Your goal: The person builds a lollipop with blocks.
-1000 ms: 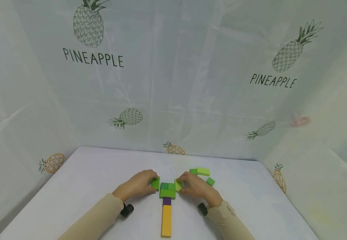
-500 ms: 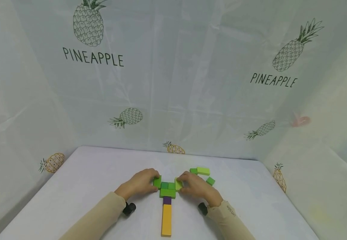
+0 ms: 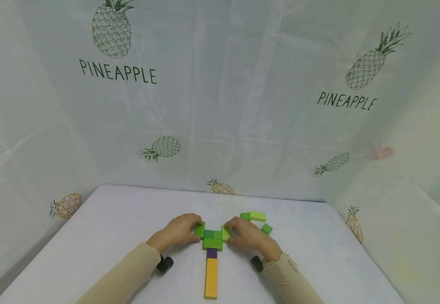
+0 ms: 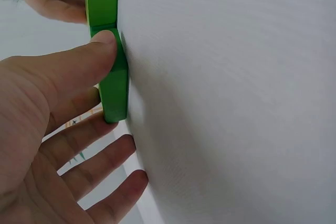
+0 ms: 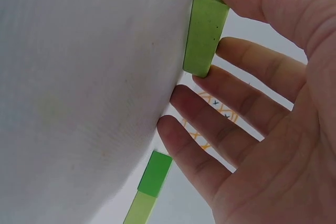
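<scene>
In the head view, a row of flat blocks runs away from me on the table: a long yellow block [image 3: 211,278], a small purple block [image 3: 212,253], then a green crosswise block [image 3: 213,245] with two small green blocks behind it. My left hand [image 3: 179,230] pinches a green block [image 4: 115,95] at the left side of this group, thumb near, fingertips at its far side and end. On the right side, my right hand [image 3: 251,235] holds a light green block [image 5: 203,35] between thumb and fingers, its other fingers spread along the table surface. Both held blocks lie against the group.
To the right of my right hand lie a small green block [image 3: 245,216] beside a light green oblong block [image 3: 258,216], and a turned small green block [image 3: 267,229]. A pineapple-printed curtain [image 3: 235,105] hangs behind the white table [image 3: 136,211].
My left hand has slid its green block slightly right, closing the gap to the group of blocks. The right hand has stayed nearly still on the light green block.
</scene>
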Demonstrator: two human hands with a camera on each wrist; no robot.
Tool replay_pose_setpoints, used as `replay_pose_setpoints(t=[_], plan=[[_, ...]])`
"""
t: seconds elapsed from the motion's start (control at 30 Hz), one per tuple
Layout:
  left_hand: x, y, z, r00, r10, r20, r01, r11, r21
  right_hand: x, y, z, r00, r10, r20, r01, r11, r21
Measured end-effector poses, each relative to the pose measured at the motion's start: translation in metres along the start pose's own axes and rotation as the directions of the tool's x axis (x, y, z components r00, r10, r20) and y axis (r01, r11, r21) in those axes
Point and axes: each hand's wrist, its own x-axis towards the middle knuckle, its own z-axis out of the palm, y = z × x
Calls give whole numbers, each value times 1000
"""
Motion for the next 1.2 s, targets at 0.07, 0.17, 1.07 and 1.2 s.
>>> replay_pose_setpoints(t=[0.07, 0.17, 1.07, 1.2], plan=[[0, 0, 0, 1000, -9, 3, 9, 1000, -5, 0, -1, 0, 1000, -2, 1, 2, 1000, 8], [0, -1, -1, 1000, -17, 8, 17, 1000, -13, 1, -3, 0, 1000, 1, 3, -1, 1000, 23], [5, -4, 5, 998, -64, 6, 64, 993, -99, 12, 51, -32, 987, 117, -113, -127, 988, -85], [3, -2, 2, 998, -70, 9, 70, 992, -105, 13, 54, -32, 985, 142, -95, -151, 984, -92]])
